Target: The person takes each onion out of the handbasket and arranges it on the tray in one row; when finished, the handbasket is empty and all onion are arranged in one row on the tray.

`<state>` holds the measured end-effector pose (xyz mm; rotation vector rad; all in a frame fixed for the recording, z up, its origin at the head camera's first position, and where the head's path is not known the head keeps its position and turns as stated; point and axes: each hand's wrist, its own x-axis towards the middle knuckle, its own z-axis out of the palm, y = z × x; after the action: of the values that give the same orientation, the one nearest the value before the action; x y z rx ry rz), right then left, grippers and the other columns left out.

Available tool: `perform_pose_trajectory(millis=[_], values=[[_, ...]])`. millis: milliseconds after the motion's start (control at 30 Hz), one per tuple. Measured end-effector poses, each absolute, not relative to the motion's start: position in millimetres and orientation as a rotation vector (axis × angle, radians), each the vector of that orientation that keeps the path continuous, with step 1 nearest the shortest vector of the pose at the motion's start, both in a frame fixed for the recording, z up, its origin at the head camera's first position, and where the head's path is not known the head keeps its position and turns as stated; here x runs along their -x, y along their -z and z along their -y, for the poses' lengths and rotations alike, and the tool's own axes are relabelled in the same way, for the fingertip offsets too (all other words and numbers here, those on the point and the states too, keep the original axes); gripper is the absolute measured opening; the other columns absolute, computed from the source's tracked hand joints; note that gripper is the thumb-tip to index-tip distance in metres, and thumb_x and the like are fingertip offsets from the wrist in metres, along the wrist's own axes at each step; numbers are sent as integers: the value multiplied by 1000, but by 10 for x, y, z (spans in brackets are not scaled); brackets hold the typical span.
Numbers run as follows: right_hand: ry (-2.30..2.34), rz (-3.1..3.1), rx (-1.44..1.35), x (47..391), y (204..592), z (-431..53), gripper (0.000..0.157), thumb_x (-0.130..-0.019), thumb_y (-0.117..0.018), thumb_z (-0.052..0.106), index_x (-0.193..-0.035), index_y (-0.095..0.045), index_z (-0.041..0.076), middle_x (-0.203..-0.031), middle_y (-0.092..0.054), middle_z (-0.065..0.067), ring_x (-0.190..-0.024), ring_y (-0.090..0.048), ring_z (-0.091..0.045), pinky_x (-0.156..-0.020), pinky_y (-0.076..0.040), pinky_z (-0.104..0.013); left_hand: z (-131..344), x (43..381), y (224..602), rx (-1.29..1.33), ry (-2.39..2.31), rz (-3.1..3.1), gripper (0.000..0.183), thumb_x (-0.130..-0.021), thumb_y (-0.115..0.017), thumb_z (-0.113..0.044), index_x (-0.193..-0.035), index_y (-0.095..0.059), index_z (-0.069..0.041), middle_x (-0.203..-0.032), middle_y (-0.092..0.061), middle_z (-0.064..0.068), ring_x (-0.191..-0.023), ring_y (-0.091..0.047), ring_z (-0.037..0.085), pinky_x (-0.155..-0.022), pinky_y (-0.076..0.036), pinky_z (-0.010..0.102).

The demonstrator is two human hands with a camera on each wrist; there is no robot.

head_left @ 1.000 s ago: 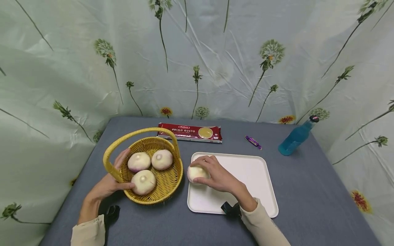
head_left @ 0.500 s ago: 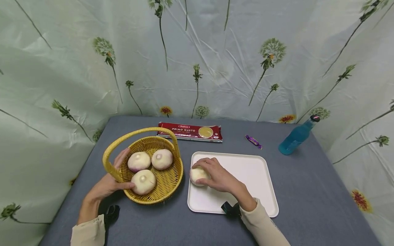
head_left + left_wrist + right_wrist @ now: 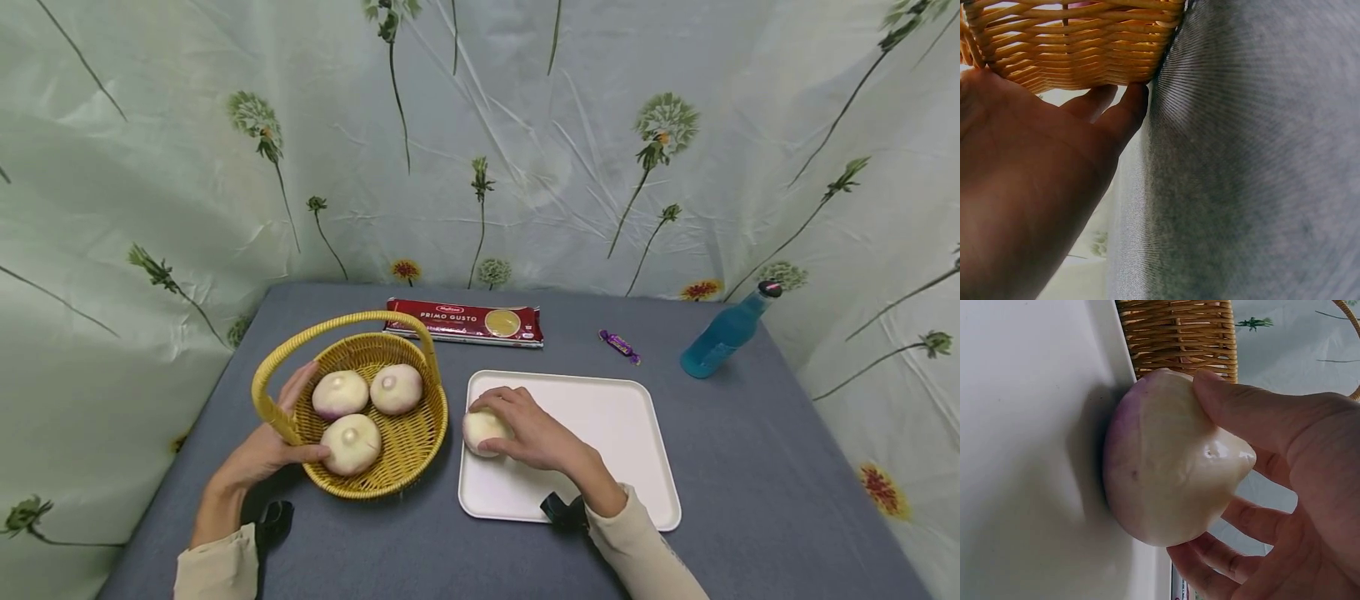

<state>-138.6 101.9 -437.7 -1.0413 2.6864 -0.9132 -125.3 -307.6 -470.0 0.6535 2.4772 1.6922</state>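
Observation:
My left hand (image 3: 262, 450) grips the left side of a yellow wicker basket (image 3: 408, 454), thumb over the rim and fingers along the outside. In the left wrist view, fingers (image 3: 1125, 115) lie against the woven wall (image 3: 1085, 50). Three white-and-purple turnips (image 3: 351, 444) lie inside the basket. Between the thumb and fingertips of my right hand (image 3: 536, 429) is another turnip (image 3: 483, 429), at the left side of a white tray (image 3: 577, 408). The right wrist view shows this turnip (image 3: 1166, 462) with its purple underside close against the tray surface.
A red spaghetti packet (image 3: 465, 323) lies behind the basket and tray. Further right are a purple wrapped candy (image 3: 619, 347) and an upright blue bottle (image 3: 722, 337). A flowered curtain (image 3: 555, 167) hangs behind the grey table (image 3: 757, 467).
My right hand has brought its turnip slightly right and down onto the left part of the tray. My left hand and the basket have stayed in place.

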Motion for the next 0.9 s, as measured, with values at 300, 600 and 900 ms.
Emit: perform_pose_trajectory(millis=[300,600,900], values=[[899,-2681,1080,1392,4381,-1003,43,-89,-76,29,-127,-63,13,-130,-61,-3,-117,-52,-23,-100,-41,-42,3060,1247,4693,-647,-1700,-2481,119,-73,-82,8,-163,-7,-13,-167,4,16,-150,3,14,-102,-10,3],[894,-2688,1100,1410,4391,-1016,45,-88,-77,31,-126,-63,12,-129,-62,-2,-117,-52,-22,-100,-40,-41,3061,1238,4696,-638,-1709,-2464,119,-73,-81,8,-163,-6,-13,-166,6,16,-150,6,21,-101,-10,3],[943,-2692,1093,1396,4304,-1015,44,-93,-72,33,-130,-62,11,-135,-59,-4,-125,-49,-24,-107,-39,-44,3070,1248,4683,-632,-1704,-2454,119,-74,-81,7,-163,-6,-15,-167,7,14,-150,7,24,-104,-9,5]])
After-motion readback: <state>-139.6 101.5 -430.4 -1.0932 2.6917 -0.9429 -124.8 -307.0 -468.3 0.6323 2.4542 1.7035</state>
